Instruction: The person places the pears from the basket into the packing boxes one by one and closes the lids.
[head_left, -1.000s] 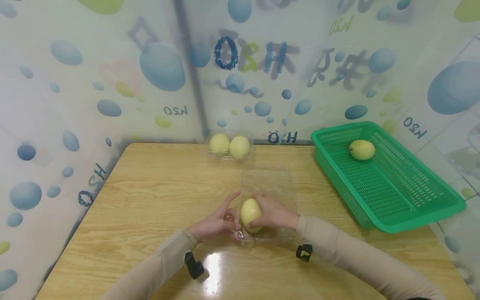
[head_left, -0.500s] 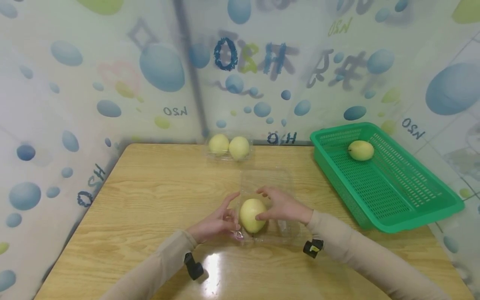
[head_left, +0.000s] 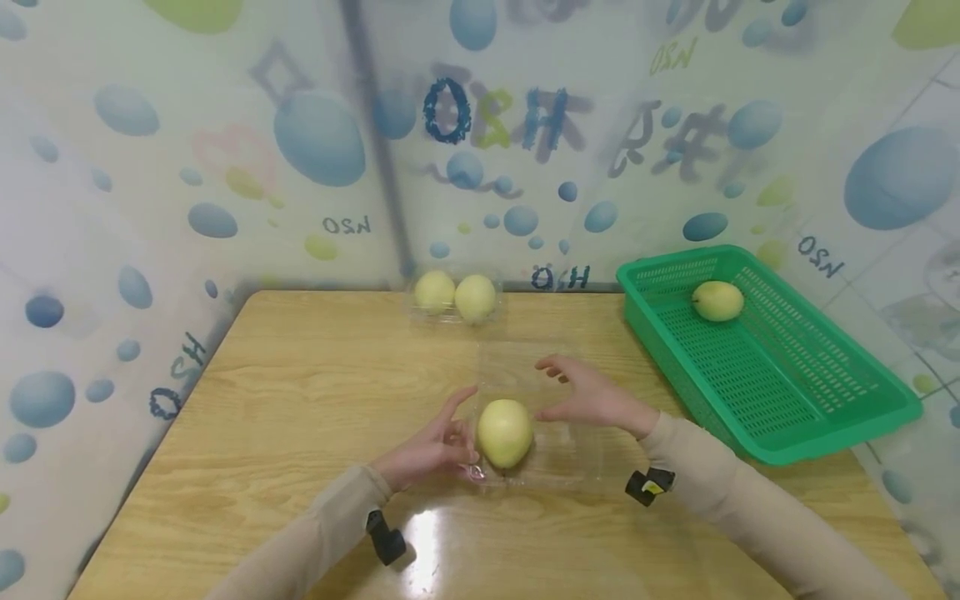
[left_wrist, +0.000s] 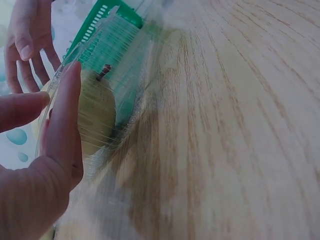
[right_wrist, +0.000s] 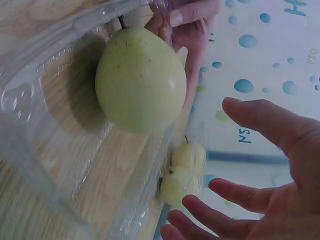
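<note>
A yellow-green pear sits at the left end of an unlidded clear plastic container on the table, its stem toward the person. My left hand pinches the container's left rim; in the left wrist view the thumb and fingers lie on either side of the thin wall. To the right of the pear my right hand hovers over the container, fingers apart and slightly bent, with nothing in it. From the right wrist view, its fingertips are clear of the pear.
At the back of the wooden table, two pears sit in another clear container by the wall. A green plastic basket on the right holds one pear. The container's flat lid extends behind it.
My right hand has let go of the pear and drawn back to the right, its fingers spreading. The pear stays in the container, and my left hand keeps its place at the rim.
</note>
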